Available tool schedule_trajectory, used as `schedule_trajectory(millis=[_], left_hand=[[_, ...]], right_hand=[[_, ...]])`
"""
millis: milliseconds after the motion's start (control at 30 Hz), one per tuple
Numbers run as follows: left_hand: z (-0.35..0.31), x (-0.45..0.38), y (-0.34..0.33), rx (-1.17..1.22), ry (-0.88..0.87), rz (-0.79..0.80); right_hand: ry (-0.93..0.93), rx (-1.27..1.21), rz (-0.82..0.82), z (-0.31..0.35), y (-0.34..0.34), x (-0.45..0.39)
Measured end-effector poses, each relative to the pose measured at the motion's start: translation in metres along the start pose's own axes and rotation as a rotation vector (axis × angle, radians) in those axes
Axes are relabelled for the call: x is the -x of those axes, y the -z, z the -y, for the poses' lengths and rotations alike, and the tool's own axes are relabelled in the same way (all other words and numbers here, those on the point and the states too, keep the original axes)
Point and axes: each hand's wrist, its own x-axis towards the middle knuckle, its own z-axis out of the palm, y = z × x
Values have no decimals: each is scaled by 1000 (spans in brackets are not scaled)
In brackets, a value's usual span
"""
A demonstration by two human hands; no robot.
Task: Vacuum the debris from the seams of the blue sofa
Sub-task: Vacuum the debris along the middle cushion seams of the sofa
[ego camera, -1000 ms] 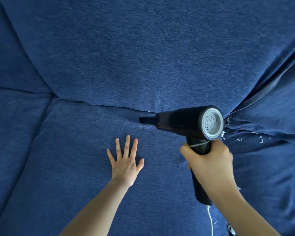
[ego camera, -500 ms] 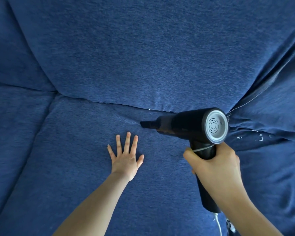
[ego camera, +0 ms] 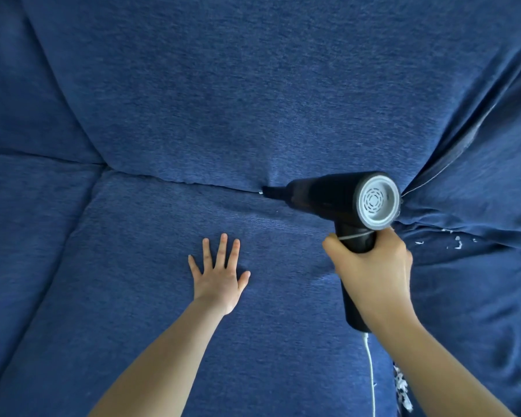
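Right hand grips vacuum handle, nozzle tip in seam btwn sofa back & seat; left hand lies flat, fingers spread, on seat cushion; debris (white flecks) sits right; keep nozzle low, drag slowly.

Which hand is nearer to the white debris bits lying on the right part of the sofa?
The right hand: it grips the vacuum handle just left of the white debris bits. The left hand presses flat on the seat cushion, much farther left.
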Motion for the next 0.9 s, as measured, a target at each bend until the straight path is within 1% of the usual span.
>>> schedule_trajectory(millis=[267,400,500,600,700,900], left_hand=[[-1,1,0,-14,10,5],[-2,3,1,13,11,-23],[-10,6,2,54,12,-28],[-22,9,4,84,-31,12],[-36,15,2,67,-65,43],[-51,20,-2,46,-22,48]], right_hand=[[82,72,-5,0,-21,-21],[95,76,7,-5,-11,-18],[59,55,7,-10,11,-13],[-4,43,20,-20,27,-5],[-40,29,38,-28,33,2],[-44,-4,-3,-44,52,5]])
